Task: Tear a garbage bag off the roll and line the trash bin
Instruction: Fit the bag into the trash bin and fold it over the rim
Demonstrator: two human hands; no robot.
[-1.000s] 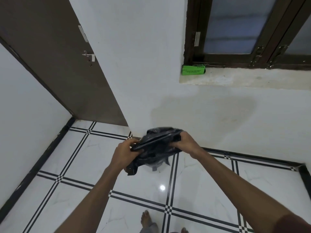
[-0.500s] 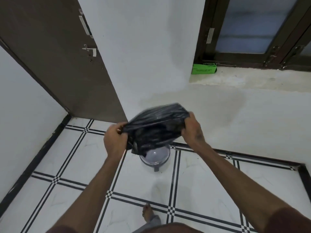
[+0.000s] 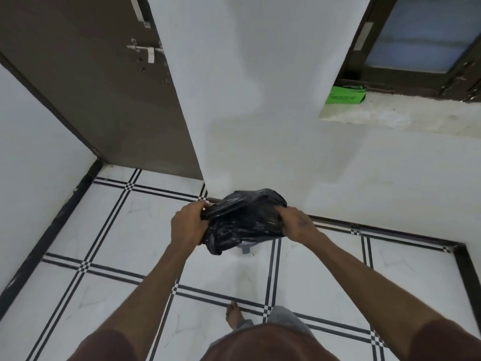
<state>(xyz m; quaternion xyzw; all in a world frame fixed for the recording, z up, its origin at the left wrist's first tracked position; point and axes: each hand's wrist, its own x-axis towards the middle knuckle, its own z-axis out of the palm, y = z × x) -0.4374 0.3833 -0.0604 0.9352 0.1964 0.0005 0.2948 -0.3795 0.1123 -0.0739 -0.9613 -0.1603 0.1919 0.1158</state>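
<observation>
A crumpled black garbage bag [image 3: 242, 220] hangs between both hands above the floor. My left hand [image 3: 188, 224] grips its left edge and my right hand [image 3: 296, 224] grips its right edge. Directly beneath the bag, only a small grey sliver of the trash bin [image 3: 246, 248] shows; the bag hides the rest. A green box [image 3: 346, 95] lies on the window ledge at the upper right; whether it holds the bag roll cannot be told.
A white wall corner [image 3: 234, 100] stands right behind the bin. A brown door [image 3: 104, 87] is at the left. The floor is white tile [image 3: 130, 230] with black lines. My bare foot [image 3: 234, 316] is near the bottom centre.
The bag has come down lower over the bin, which now is almost fully covered. The camera has tilted further down and both hands still hold the bag's edges.
</observation>
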